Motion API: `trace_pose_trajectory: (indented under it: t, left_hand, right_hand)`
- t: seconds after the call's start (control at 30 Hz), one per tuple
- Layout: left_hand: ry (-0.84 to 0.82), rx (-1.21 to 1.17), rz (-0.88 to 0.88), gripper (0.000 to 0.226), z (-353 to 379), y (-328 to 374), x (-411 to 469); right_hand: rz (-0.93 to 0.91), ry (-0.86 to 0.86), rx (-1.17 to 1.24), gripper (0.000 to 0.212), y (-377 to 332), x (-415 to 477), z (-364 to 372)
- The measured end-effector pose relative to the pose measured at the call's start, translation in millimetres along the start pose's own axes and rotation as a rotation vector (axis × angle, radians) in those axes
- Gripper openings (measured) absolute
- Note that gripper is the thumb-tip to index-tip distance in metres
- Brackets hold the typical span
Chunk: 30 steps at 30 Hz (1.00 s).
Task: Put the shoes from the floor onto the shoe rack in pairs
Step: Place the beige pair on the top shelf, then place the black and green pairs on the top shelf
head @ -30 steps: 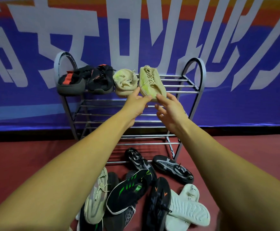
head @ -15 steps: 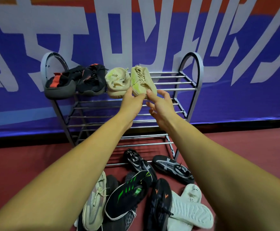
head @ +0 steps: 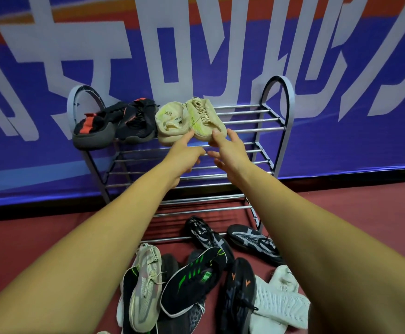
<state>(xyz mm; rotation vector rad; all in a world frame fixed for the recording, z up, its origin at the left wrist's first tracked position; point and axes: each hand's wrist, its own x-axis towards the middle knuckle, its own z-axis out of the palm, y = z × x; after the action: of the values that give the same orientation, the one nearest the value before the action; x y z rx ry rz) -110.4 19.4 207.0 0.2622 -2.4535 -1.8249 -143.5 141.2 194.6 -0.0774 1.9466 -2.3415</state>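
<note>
Since the earlier frames the hands have let go of the right cream shoe (head: 206, 115), which now lies closer against the left cream shoe (head: 171, 125), toes toward the camera. Both sit on the top shelf of the shoe rack (head: 279, 105), slightly left of the frame's centre. Directly below them, the left hand (head: 184, 156) points its index finger up to the spot where the two toes meet, apparently just touching; its other fingers are loosely bent and hold nothing. The right hand (head: 231, 151) is beside it, fingers relaxed and spread, one fingertip at the right cream shoe's toe, gripping nothing.

Left of the cream pair on the same shelf lie two black shoes with red trim (head: 114, 126), touching each other. The lower shelves show only bare bars.

On the red floor (head: 28, 242) at the bottom centre is a loose heap:
- two black shoes with grey pattern (head: 252, 241) nearest the rack
- an upturned black sole with green stripes (head: 194, 278)
- a beige shoe (head: 146, 285)
- a black shoe with orange marks (head: 240, 292)
- a white shoe (head: 281, 302)

A blue banner with white characters (head: 196, 44) fills the background.
</note>
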Motion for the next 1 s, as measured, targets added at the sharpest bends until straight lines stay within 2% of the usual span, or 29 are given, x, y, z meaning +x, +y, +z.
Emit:
trace_pose_trajectory:
  t: [0.13,0.27,0.43,0.57,0.73,0.83,1.0]
  left_hand:
    - [-0.028,-0.004,-0.068,0.072,-5,-12,-13]
    - [-0.068,0.143,-0.126,0.07,-6,-33,-26]
    - [-0.13,0.372,-0.107,0.051,-3,-54,-39]
    - [-0.216,0.533,-0.074,0.044,5,-70,-43]
    - [-0.318,0.603,-0.042,0.025,15,-93,-50]
    - [-0.367,0.62,-0.093,0.016,22,-120,-55]
    - [-0.418,0.744,-0.199,0.024,13,-165,-64]
  right_hand:
    - [-0.033,0.033,-0.138,0.061,4,-13,-8]
    - [0.022,0.007,-0.286,0.058,8,-28,-24]
    - [0.156,-0.03,-0.388,0.04,17,-48,-37]
    - [0.216,-0.076,-0.421,0.025,43,-60,-36]
    - [0.285,-0.152,-0.532,0.019,91,-73,-29]
    - [0.343,-0.199,-0.599,0.013,115,-79,-28]
    - [0.399,-0.25,-0.759,0.01,147,-82,-31]
